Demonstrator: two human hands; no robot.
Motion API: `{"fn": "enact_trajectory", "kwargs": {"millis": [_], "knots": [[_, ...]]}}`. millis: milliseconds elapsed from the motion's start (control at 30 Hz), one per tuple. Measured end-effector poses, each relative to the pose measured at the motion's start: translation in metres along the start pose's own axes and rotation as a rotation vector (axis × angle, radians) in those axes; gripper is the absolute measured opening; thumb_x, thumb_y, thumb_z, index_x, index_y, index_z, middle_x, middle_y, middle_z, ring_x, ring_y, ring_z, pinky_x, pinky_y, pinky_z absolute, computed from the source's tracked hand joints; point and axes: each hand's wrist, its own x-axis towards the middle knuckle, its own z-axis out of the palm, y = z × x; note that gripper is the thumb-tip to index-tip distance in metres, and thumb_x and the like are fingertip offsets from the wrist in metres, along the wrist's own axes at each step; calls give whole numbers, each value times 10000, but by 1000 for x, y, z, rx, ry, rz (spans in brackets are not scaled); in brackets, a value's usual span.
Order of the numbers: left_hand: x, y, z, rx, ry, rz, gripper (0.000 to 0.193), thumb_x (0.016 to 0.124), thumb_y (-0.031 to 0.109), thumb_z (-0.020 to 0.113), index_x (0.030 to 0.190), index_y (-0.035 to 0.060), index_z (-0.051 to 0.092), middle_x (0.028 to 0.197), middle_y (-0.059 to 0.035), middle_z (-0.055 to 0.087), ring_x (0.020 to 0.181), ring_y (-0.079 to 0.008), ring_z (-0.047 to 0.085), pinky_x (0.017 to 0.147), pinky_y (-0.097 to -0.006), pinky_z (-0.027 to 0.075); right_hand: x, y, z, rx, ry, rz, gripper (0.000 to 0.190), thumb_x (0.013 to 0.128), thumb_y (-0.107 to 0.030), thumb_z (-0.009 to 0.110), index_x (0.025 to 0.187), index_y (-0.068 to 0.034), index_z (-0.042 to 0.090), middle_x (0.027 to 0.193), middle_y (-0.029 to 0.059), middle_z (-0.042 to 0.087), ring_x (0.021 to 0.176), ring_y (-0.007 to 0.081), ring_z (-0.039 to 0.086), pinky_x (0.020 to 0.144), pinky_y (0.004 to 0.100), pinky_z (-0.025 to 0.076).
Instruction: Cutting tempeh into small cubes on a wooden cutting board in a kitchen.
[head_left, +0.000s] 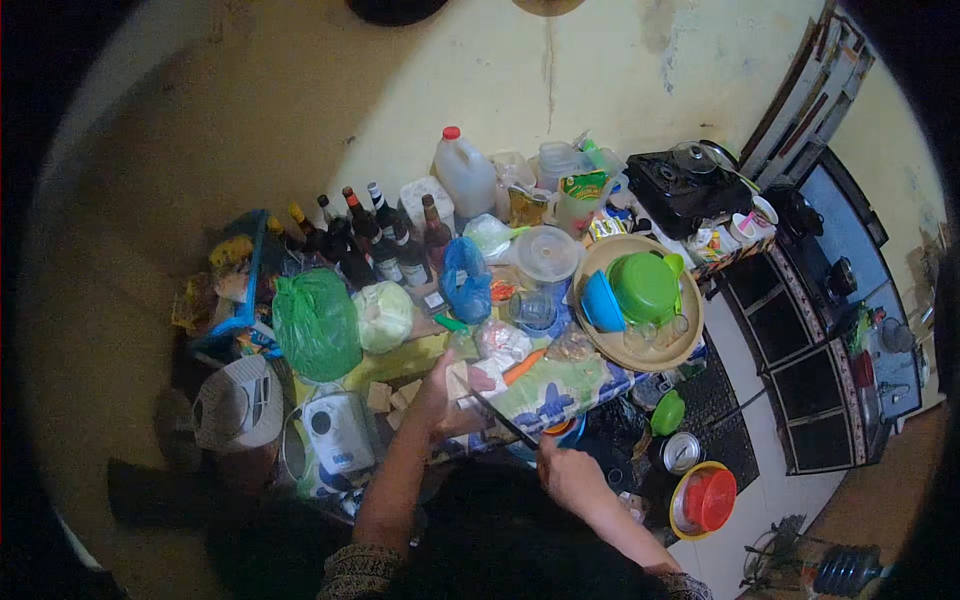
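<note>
My left hand (442, 401) holds a pale, blocky piece of food (456, 381) over the near edge of the table; its exact kind cannot be told. In my right hand (566, 472) is the dark handle of a knife (504, 421), whose blade reaches up and left to the pale piece. Several light brown blocks (391, 397) lie left of my left hand. Beyond the hands are a carrot (525, 367), a white plastic bag (504, 341) and a pale cabbage (384, 316).
A green plastic bag (316, 326), a kitchen scale (339, 431) and dark glass bottles (365, 229) stand at the left. At the right, a woven tray (686, 345) holds a green basin (643, 287) and blue bowl (602, 301). A gas stove (675, 195) stands farther back.
</note>
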Motion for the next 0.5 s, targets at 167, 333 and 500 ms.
{"fn": "enact_trajectory", "kwargs": {"millis": [167,333,500], "knots": [[26,-13,-85,190,368,169,655,845,567,396,890,-61,577,855,-247,631,800,-379,610,799,-431,463,-14,11,12,-32,-189,105,212,883,-184,418,924,3,509,705,264,604,679,429,607,616,523,484],[35,-41,-130,1770,860,500,550,766,459,605,1039,-15,545,1028,-230,570,975,-380,534,864,-456,422,-24,29,23,-12,-148,247,243,900,-220,406,947,-6,513,736,265,607,719,436,604,648,532,476],[40,-74,-157,1869,840,697,661,764,424,618,1203,-39,446,1223,-241,446,1185,-391,373,1012,-456,288,-25,28,29,35,-120,308,245,900,-223,417,947,1,504,746,279,603,738,453,594,672,532,473]]}}
